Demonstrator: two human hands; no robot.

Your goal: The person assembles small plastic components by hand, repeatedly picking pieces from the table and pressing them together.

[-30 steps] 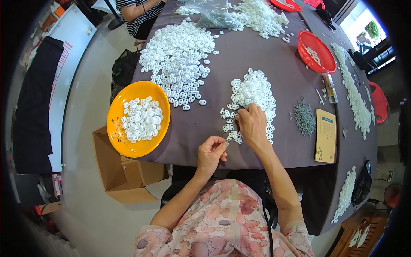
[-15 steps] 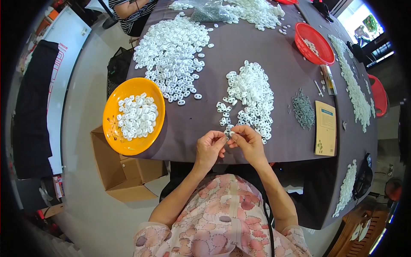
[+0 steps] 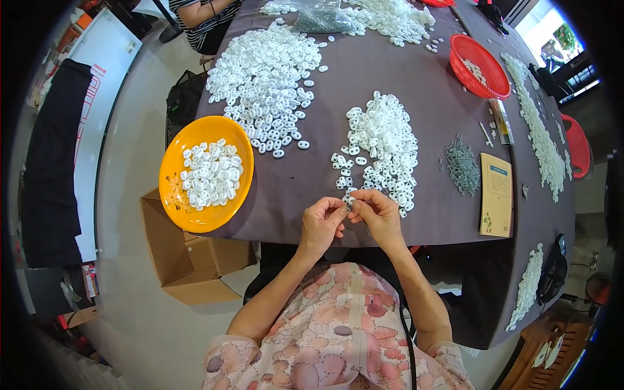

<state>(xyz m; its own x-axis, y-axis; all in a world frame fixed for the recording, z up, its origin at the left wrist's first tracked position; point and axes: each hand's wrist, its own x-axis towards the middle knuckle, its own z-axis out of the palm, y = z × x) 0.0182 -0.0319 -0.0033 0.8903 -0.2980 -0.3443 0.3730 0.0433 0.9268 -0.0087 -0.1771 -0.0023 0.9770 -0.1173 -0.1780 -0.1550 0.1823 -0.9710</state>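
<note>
Close to the table's near edge, my left hand (image 3: 323,220) and my right hand (image 3: 379,221) meet, thumb and forefinger pinched on each. Between the fingertips is a small white plastic piece (image 3: 350,200) with dark holes; the fingers partly cover it. Just beyond lie a few similar square-looking white pieces (image 3: 342,171), some with dark spots. Beside them spreads a pile of white oval two-hole pieces (image 3: 389,140), which reaches toward my right hand.
A yellow oval dish (image 3: 170,207) holding white pieces stands at left. Behind it is a larger white pile (image 3: 270,71). To the right are small grey parts (image 3: 463,166), a tan booklet (image 3: 496,195) and a red basket (image 3: 497,81). A cardboard box (image 3: 188,270) sits below; another person's arm (image 3: 195,14) shows far left.
The fingertips have drawn slightly closer, and the white piece between them shows its dark holes now. Both hands stay in nearly the same place; the whole view has shifted slightly.
</note>
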